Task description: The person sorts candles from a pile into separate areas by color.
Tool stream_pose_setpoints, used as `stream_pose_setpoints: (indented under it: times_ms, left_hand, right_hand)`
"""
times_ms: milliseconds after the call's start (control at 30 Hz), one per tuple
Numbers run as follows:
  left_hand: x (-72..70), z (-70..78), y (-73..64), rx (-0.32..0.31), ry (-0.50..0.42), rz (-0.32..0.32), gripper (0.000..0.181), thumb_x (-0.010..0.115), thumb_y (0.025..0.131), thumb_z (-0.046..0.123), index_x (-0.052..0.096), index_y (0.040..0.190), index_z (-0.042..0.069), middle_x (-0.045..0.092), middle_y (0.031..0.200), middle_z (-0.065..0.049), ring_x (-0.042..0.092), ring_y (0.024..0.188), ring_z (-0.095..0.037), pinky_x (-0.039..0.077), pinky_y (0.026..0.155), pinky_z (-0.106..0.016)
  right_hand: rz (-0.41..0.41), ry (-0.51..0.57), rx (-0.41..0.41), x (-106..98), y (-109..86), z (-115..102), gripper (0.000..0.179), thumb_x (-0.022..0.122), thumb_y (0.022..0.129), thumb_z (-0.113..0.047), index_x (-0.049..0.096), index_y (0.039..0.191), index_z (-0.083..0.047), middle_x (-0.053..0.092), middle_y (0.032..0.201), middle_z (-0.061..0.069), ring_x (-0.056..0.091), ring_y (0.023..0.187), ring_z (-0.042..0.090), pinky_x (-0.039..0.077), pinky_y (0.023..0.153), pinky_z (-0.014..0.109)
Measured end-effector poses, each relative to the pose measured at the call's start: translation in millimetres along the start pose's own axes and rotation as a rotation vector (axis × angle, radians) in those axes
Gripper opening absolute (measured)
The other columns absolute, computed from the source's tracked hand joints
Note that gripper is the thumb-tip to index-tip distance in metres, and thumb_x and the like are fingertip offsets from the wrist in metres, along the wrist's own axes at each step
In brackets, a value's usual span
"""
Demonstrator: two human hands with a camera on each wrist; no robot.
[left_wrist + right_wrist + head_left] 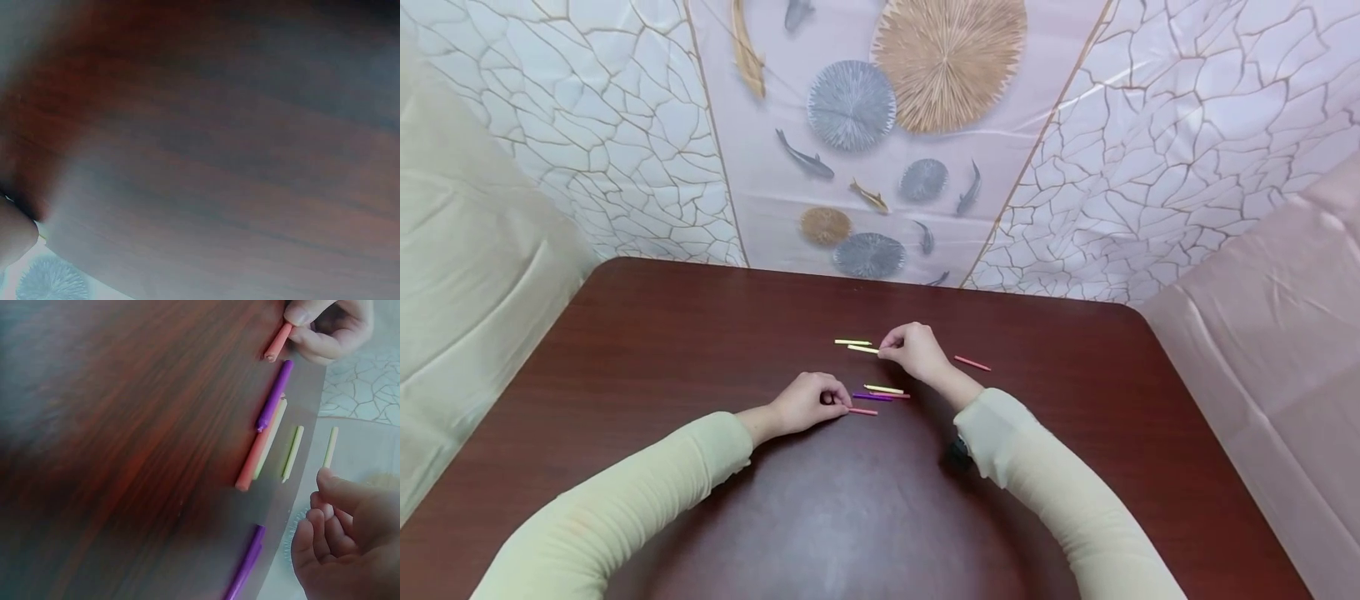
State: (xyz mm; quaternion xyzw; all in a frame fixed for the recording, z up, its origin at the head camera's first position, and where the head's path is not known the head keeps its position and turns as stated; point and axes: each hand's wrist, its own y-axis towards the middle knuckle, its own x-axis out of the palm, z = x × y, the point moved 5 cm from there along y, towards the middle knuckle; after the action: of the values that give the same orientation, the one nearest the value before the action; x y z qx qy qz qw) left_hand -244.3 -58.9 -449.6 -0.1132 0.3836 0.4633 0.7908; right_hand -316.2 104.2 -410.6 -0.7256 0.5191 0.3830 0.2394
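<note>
My left hand pinches the end of a thin red candle low over the table. Farther back, my right hand holds a thin yellow candle between thumb and fingertips. A second yellow candle lies close to it. Between the hands, a purple candle, a red candle and another yellow candle lie bunched together. The left wrist view is mostly blurred table, with part of a finger at its edge.
A lone candle lies right of my right hand; it looks red in the head view. One in the right wrist view's lower part looks purple. The dark wooden table ends at a patterned backdrop.
</note>
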Motion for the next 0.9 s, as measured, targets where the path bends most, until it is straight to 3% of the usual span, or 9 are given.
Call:
stream_pose_setpoints:
  times_ms: [400,667,900]
  left_hand:
    - [-0.3,-1.3,-1.4,0.016,-0.014,0.009,0.005,0.069,0.083,0.015,0.07,0.079,0.011,0.064,0.077,0.004,0.054,0.072,-0.004,0.045,0.068,-0.018]
    - [-2.1,2.1,-3.6,0.124,-0.038,0.052,0.004,0.069,0.082,0.015,0.069,0.078,0.014,0.061,0.074,0.008,0.052,0.071,-0.001,0.044,0.065,-0.017]
    - [0.4,-2.8,-1.5,0.035,-0.009,0.015,0.006,0.069,0.083,0.015,0.07,0.079,0.011,0.063,0.076,0.004,0.054,0.072,-0.005,0.044,0.068,-0.018]
  right_hand:
    - [-0.018,-0.11,0.044,19,15.0,-2,0.01,0.072,0.08,-0.013,0.072,0.072,-0.007,0.07,0.071,0.003,0.061,0.071,0.014,0.049,0.07,0.027]
    - [-0.014,-0.175,0.054,23,18.3,0,0.011,0.072,0.081,-0.012,0.071,0.071,-0.008,0.07,0.073,0.002,0.062,0.074,0.016,0.051,0.074,0.032]
    - [0.018,-0.098,0.049,14,14.5,0,0.009,0.072,0.08,-0.014,0.073,0.075,-0.006,0.071,0.074,0.005,0.063,0.073,0.016,0.051,0.071,0.028]
